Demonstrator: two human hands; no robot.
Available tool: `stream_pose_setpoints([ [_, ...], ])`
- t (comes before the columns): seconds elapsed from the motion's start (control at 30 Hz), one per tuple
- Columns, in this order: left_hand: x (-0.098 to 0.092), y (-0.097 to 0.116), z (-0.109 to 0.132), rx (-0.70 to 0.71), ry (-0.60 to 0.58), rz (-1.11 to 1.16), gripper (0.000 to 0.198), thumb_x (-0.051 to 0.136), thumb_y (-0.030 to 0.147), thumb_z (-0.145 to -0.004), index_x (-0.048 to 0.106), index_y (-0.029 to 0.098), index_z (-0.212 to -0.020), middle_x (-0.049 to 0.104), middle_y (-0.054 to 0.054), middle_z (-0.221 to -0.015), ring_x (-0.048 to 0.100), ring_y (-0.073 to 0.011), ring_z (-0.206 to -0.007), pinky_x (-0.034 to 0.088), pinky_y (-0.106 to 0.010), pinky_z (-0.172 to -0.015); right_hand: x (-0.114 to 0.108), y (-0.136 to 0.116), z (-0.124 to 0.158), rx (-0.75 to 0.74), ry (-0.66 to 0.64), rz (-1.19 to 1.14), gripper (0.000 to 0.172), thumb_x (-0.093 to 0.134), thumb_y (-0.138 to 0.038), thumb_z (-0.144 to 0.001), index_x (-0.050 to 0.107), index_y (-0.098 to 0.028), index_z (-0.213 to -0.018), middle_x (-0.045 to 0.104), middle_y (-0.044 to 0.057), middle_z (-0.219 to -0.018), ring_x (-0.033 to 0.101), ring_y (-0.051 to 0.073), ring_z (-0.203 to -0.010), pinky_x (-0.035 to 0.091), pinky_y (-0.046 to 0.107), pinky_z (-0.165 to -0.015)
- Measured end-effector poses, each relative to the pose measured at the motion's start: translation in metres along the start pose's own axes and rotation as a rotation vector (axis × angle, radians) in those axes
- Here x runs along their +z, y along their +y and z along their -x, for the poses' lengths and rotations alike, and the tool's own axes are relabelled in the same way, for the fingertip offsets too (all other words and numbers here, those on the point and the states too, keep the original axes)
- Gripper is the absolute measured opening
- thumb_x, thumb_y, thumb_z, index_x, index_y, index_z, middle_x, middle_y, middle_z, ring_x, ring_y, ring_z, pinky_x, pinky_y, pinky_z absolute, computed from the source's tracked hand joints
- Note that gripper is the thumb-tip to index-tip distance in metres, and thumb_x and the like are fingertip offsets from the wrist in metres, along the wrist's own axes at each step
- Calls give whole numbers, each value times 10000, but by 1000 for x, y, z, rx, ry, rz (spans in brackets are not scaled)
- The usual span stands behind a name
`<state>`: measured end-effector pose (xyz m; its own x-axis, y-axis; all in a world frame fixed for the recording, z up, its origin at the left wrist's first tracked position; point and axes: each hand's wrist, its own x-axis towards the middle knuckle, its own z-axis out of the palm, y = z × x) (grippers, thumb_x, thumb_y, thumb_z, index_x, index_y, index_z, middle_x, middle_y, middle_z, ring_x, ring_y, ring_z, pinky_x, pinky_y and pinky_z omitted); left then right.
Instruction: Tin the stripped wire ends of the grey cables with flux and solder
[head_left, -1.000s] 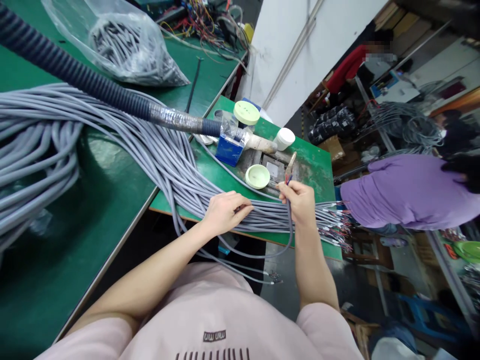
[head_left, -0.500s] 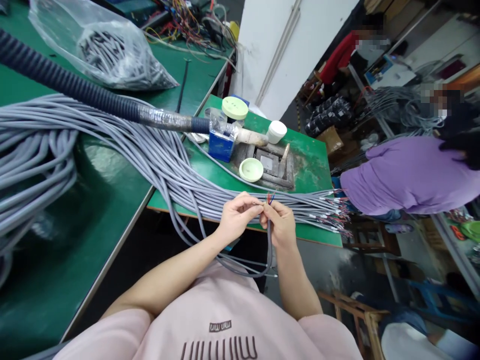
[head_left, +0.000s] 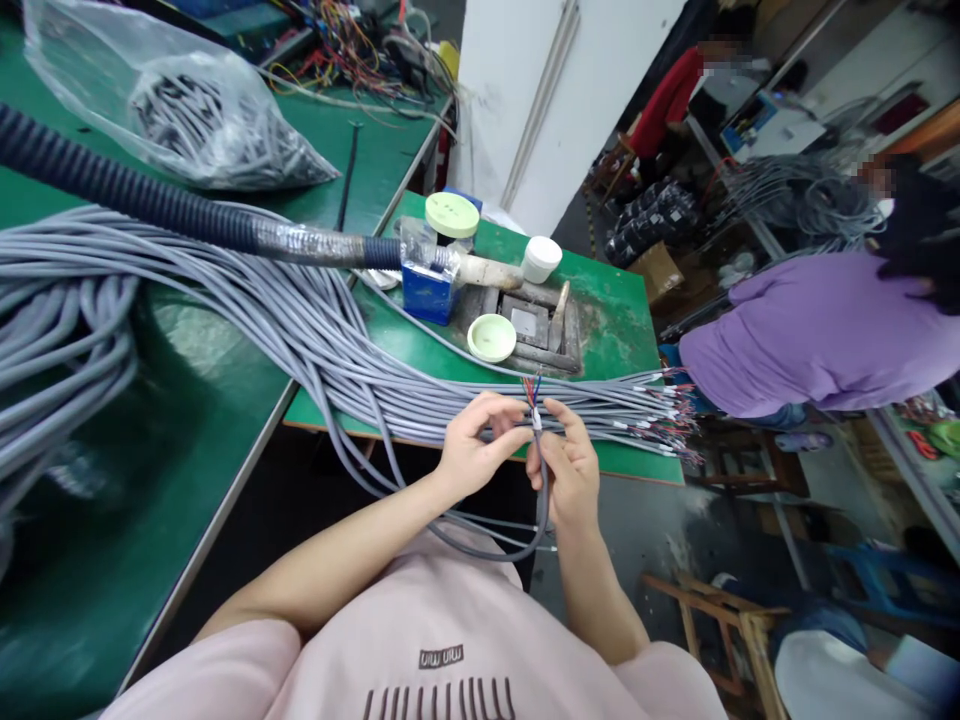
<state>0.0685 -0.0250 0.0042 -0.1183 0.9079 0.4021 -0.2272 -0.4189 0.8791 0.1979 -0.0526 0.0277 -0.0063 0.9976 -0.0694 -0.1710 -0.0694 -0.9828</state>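
A grey cable [head_left: 543, 490] loops up in front of my body, its end pointing away from me. Red, blue and other coloured wires [head_left: 532, 388] fan out from that end, with a white band [head_left: 536, 420] just below them. Closed around the cable under the band is my right hand [head_left: 571, 468], its index finger raised beside the wires. My left hand [head_left: 480, 445] is at the cable's left side, thumb and index finger apart, tips close to the band; whether they touch it I cannot tell. Behind both hands lies a thick bundle of grey cables [head_left: 420, 385] with stripped ends.
A green table [head_left: 615, 315] carries a small square metal pot [head_left: 523, 322], a pale green dish [head_left: 492, 338], a white jar [head_left: 541, 259] and a blue box [head_left: 426, 292] under a black hose [head_left: 150, 205]. A bag of cable pieces [head_left: 217, 125] lies left. A person in purple [head_left: 817, 330] is at the right.
My left thumb and index finger have parted from their pinch at the wires. My right grip sits lower on the cable, so the white band now shows. The view has shifted slightly.
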Motion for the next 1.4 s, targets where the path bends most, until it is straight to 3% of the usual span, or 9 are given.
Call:
stream_pose_setpoints([
  [0.07,2,0,2,-245,12,171,300,768,321,-720,688,177,-972,671,-19,-796,576,-85,-613,473,-204,-573,1,1,1,0,-4,5,432,624,-333,-845,485,-246,-1245,596,-75,-535,424,57,-356,310,152,-356],
  [0.17,0,0,3,-545,-163,367,324,720,416,-759,685,141,-928,628,5,-653,558,-83,-505,446,-209,-505,1,4,3,7,-58,49,423,611,-344,-855,486,-254,-1250,602,-76,-549,449,62,-358,342,160,-361],
  [0.27,-2,2,2,-685,-206,445,345,715,453,-753,689,116,-823,567,23,-550,502,-65,-441,376,-192,-452,-4,0,2,-44,-93,243,357,594,-351,-867,549,-240,-1204,633,-50,-596,524,86,-414,417,190,-407],
  [0.47,-6,0,6,-722,-220,419,348,782,449,-669,687,116,-697,633,-16,-621,462,-50,-507,335,-186,-486,-10,-29,-15,-417,-59,826,208,587,-362,-868,698,-192,-914,659,18,-720,578,119,-594,463,239,-580],
  [0.67,-6,-5,19,-667,-310,337,338,770,457,-681,699,126,-691,627,-6,-603,448,-61,-516,354,-202,-517,8,-44,-29,-515,-181,1062,253,571,-322,-869,627,-182,-667,565,-5,-588,518,116,-584,380,239,-580],
  [0.8,-8,2,19,-688,-326,335,333,779,447,-669,699,125,-685,654,-21,-623,441,-59,-497,345,-201,-491,14,-45,-35,-473,-240,945,360,515,-291,-896,556,-179,-556,513,-22,-515,477,98,-521,353,236,-549],
  [1.1,-13,-1,14,-695,-292,303,344,778,454,-668,727,125,-750,679,-42,-645,485,-68,-507,389,-192,-489,14,-29,-55,-331,-182,619,392,532,-295,-868,561,-176,-496,537,-28,-472,474,92,-464,370,236,-517],
  [1.27,-12,1,10,-689,-265,282,350,784,466,-652,723,124,-694,683,-50,-649,492,-69,-501,404,-198,-492,14,-22,-62,-297,-95,560,393,559,-306,-841,564,-179,-469,539,-24,-466,471,99,-469,371,250,-522],
  [1.4,-9,6,15,-755,-333,308,350,804,461,-620,730,126,-690,684,-60,-627,514,-87,-498,413,-217,-498,-2,-19,-74,-285,94,493,391,597,-371,-806,555,-182,-467,446,-43,-426,387,86,-433,333,249,-482],
])
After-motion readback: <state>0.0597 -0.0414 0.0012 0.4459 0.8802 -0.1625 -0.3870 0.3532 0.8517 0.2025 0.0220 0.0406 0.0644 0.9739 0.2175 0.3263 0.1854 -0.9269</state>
